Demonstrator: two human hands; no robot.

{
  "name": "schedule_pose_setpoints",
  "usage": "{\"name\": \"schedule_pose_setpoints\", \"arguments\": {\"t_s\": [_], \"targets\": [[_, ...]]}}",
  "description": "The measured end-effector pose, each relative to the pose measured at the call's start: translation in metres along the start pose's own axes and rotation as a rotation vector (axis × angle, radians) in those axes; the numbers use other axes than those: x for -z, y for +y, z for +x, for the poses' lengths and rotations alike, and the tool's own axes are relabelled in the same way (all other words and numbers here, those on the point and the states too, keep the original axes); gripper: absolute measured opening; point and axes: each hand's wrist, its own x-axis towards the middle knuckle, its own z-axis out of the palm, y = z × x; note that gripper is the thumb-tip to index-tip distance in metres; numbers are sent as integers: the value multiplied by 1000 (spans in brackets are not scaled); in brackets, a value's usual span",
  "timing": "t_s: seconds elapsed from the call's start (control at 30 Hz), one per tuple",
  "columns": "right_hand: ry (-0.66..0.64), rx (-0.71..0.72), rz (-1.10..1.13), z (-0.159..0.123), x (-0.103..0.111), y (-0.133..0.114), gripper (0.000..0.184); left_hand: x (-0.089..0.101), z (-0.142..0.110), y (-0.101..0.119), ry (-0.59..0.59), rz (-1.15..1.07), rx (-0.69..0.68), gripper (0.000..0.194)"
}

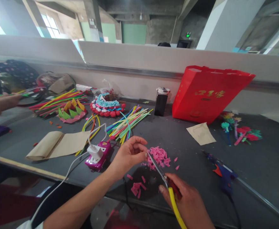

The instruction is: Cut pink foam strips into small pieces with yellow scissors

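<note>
My right hand (189, 198) grips scissors (158, 167) with one red and one yellow handle; their blades point up and left. At the blade tips, my left hand (131, 154) has thumb and fingers pinched together. Whatever sits between those fingers is too small to make out. Just behind the blades lies a heap of small pink cut pieces (159, 156) on the dark table. A smaller group of pink pieces (136, 187) lies nearer the front edge, below my left wrist.
Left of my forearm stands a purple power socket (102, 156) with a white plug and cable. Coloured pipe cleaners (129, 122) lie behind. A glue gun (222, 175) rests at right, below a red bag (208, 93). Another person's hand (7, 101) shows at far left.
</note>
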Motion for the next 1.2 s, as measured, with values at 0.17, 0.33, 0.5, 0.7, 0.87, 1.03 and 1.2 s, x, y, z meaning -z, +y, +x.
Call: {"name": "schedule_pose_setpoints", "arguments": {"t_s": [0.17,0.33,0.5,0.7,0.87,1.03,1.2], "targets": [[30,37,14,-1,-3,2,20,0,0,-1,-23,14,-11,35],[26,59,34,-1,-3,3,17,2,-1,3,-62,-3,63,28],[22,65,37,-1,-2,2,16,2,-2,5,-113,26,115,22],[58,99,5,-2,-3,3,18,0,-3,2,-93,31,133,19],[60,79,-15,0,-2,1,21,-2,-5,-2,-70,7,122,14],[88,57,-60,1,-4,0,25,-5,-5,-7,-20,-60,108,8],[74,39,-42,-1,-3,-1,27,-7,-5,-12,-26,-106,111,6]]}}
